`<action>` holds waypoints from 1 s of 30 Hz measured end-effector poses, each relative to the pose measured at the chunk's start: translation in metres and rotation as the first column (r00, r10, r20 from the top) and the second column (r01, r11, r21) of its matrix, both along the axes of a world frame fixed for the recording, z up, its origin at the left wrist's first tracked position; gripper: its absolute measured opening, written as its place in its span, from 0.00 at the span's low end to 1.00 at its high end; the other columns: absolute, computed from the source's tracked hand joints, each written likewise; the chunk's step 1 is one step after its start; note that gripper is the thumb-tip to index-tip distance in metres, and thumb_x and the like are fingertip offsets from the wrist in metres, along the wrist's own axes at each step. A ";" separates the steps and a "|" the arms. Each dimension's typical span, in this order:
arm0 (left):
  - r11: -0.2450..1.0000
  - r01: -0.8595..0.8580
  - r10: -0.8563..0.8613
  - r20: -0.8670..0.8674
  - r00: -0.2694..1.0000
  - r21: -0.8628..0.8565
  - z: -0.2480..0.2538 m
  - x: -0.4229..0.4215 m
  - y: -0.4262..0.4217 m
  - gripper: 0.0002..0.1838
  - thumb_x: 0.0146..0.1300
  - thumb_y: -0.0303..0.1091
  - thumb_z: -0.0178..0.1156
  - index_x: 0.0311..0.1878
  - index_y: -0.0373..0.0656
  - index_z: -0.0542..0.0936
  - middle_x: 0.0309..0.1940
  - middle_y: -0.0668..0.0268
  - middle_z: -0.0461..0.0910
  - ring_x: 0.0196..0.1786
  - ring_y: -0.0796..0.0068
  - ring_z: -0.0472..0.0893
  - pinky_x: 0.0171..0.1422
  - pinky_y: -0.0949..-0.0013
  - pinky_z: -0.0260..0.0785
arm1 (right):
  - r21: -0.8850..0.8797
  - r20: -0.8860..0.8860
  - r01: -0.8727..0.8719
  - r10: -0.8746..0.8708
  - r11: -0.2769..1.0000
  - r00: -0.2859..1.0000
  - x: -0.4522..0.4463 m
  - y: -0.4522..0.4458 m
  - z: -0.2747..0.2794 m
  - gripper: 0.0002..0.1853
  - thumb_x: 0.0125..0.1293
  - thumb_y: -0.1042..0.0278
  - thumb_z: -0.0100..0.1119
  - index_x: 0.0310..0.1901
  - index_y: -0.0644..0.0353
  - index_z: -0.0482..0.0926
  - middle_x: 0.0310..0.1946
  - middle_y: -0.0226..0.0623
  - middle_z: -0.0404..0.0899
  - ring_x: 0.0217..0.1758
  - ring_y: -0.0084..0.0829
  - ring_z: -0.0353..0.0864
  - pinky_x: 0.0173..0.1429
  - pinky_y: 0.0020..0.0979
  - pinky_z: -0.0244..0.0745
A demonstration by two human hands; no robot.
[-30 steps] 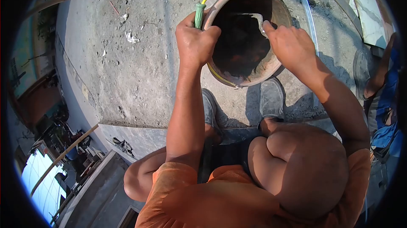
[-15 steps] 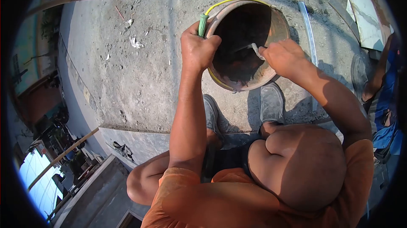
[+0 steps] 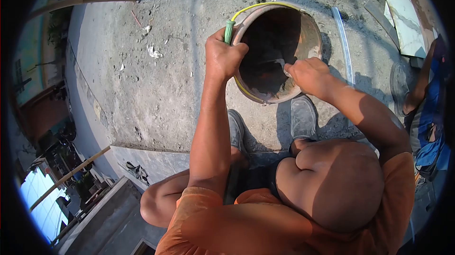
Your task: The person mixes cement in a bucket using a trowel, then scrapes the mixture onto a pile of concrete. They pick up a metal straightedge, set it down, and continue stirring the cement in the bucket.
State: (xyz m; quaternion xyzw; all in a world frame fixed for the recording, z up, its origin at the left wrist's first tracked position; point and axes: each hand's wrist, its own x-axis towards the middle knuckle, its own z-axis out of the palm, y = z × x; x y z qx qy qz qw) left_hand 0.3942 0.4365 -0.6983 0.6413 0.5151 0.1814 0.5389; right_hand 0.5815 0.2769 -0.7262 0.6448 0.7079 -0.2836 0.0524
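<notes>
A round bucket stands tilted toward me on the rough ground, its inside mostly in deep shadow. My left hand is closed at its left rim, with the green grip of the yellow wire handle in the fist. My right hand reaches over the right rim, fingers wrapped round what looks like a trowel. Its thin bent metal neck shows, while the blade is lost in the bucket's dark interior. What lies at the bottom is hard to make out.
A metal straight bar lies right of the bucket. Marble-patterned tile pieces are farther right, near another person's shoe. White scraps lie on the left. My shoes are just below the bucket, beside a concrete edge.
My right hand has moved slightly lower and left with the trowel, whose pale handle is now mostly covered. My left hand stays on the bucket, which appears slightly shifted in view.
</notes>
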 end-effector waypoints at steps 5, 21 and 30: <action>0.997 -0.047 0.049 -0.016 0.999 0.062 0.002 0.010 -0.010 0.20 0.49 0.25 0.63 0.48 0.32 0.86 0.28 0.68 0.82 0.30 0.80 0.76 0.40 0.71 0.73 | 0.000 0.097 0.062 -0.062 0.998 0.993 0.024 0.008 0.028 0.20 0.67 0.77 0.55 0.60 0.56 0.81 0.35 0.47 0.88 0.44 0.51 0.89 0.47 0.50 0.82; 0.992 -0.018 0.030 -0.094 0.995 0.122 0.009 0.023 -0.015 0.19 0.47 0.27 0.64 0.46 0.32 0.86 0.28 0.62 0.84 0.32 0.77 0.79 0.44 0.68 0.76 | -0.081 -0.022 0.114 -0.116 0.990 0.993 0.015 -0.004 0.005 0.12 0.77 0.68 0.50 0.50 0.62 0.83 0.36 0.48 0.88 0.43 0.49 0.90 0.47 0.48 0.84; 0.988 0.031 -0.011 -0.137 0.991 0.150 0.010 0.031 -0.018 0.18 0.50 0.26 0.63 0.46 0.33 0.86 0.29 0.70 0.82 0.31 0.81 0.77 0.39 0.72 0.73 | -0.051 0.115 0.270 -0.263 0.962 0.958 0.044 0.021 0.017 0.21 0.61 0.79 0.61 0.58 0.63 0.78 0.42 0.50 0.88 0.50 0.50 0.89 0.51 0.49 0.83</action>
